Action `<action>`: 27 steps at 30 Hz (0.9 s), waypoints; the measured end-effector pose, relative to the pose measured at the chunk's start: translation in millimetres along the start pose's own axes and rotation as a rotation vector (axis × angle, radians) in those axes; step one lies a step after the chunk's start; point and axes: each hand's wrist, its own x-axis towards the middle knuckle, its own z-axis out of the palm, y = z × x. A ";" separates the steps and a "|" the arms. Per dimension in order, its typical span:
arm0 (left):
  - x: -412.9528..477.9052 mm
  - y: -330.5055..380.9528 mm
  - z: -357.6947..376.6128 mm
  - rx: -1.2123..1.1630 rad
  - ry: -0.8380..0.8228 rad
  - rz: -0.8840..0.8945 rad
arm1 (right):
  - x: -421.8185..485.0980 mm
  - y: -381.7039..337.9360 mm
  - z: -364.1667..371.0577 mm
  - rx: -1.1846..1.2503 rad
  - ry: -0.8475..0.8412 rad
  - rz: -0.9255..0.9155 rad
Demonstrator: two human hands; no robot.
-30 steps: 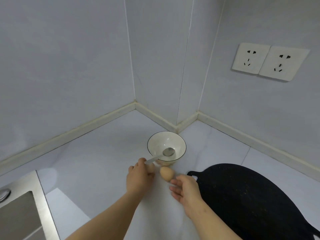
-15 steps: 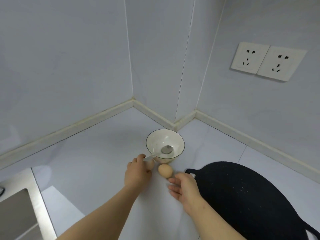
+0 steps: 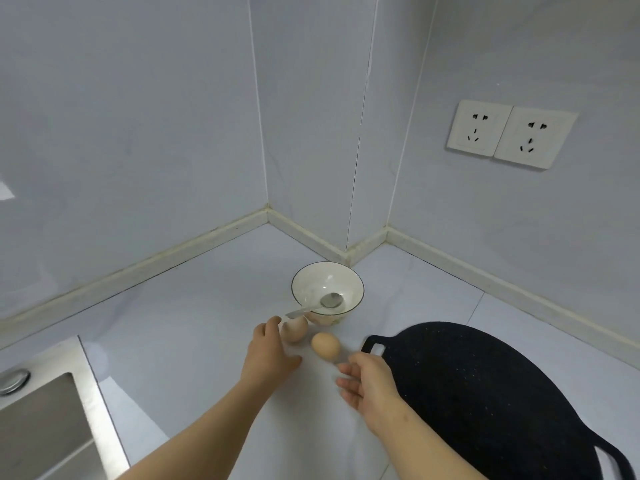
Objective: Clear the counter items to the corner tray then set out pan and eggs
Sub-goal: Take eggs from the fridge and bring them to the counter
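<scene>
Two brown eggs lie on the white counter just in front of a white bowl (image 3: 349, 282). One egg (image 3: 295, 330) is beside the bowl's foot, the other egg (image 3: 325, 345) a little nearer to me. A metal spoon (image 3: 330, 301) lies in the bowl with its handle over the rim. My left hand (image 3: 270, 351) is relaxed, its fingertips against the left side of the first egg. My right hand (image 3: 370, 382) hovers with loose fingers just short of the second egg and holds nothing. A flat black pan (image 3: 485, 393) with a slotted handle lies to the right.
The counter runs into a tiled wall corner (image 3: 346, 258) behind the bowl. A steel sink (image 3: 45, 417) with a drain fitting sits at the lower left. Two wall sockets (image 3: 509, 133) are mounted on the right wall.
My left hand has uncurled from the egg it held and drawn back, leaving that egg by the bowl. My right hand has pulled slightly away from the other egg.
</scene>
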 end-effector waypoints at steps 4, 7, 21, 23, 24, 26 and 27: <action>-21.4 -3.5 -2.7 -0.030 0.025 -0.034 | -10.7 5.3 -0.6 -0.001 -0.008 0.015; -37.2 -6.7 -0.3 -0.062 0.034 -0.066 | -20.4 10.9 -1.6 -0.003 -0.032 0.028; -81.9 6.6 22.9 -0.101 0.024 -0.149 | -49.4 20.4 -36.4 -0.020 -0.069 0.092; -81.3 8.6 24.9 -0.082 0.015 -0.144 | -49.3 18.2 -37.7 -0.020 -0.068 0.093; -80.6 9.6 25.5 -0.077 0.015 -0.139 | -48.6 17.1 -38.3 -0.018 -0.066 0.092; -79.3 11.5 26.6 -0.074 0.017 -0.131 | -47.2 15.9 -40.0 -0.012 -0.063 0.094; -79.1 12.4 26.7 -0.078 0.018 -0.130 | -46.7 15.7 -40.7 -0.010 -0.063 0.096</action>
